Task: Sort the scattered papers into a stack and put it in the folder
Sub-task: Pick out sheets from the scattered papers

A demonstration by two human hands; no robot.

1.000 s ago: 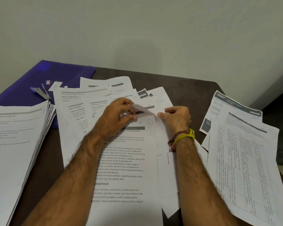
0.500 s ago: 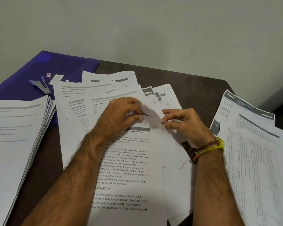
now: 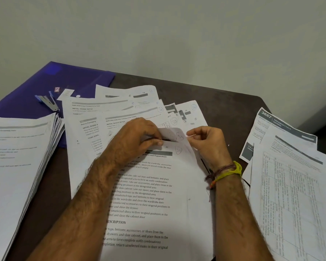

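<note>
White printed papers (image 3: 151, 200) lie fanned across the middle of the dark table. My left hand (image 3: 137, 136) pinches the curled-up top corner of one sheet (image 3: 174, 135), and my right hand (image 3: 207, 142) pinches the same corner from the right side. Under the lifted corner shows a page numbered 51. A thick, roughly squared stack of papers (image 3: 17, 162) sits at the left. The purple folder (image 3: 45, 87) lies open at the far left corner, partly under that stack.
A blue and metal stapler (image 3: 46, 102) rests on the folder. More loose sheets, one headed 3667 (image 3: 290, 166), lie at the right edge of the table. Bare dark table (image 3: 224, 102) shows behind the papers, below a plain wall.
My right hand has moved back toward the left hand, and the sheet's top corner is lifted and curled again between both hands. The view shifted slightly.
</note>
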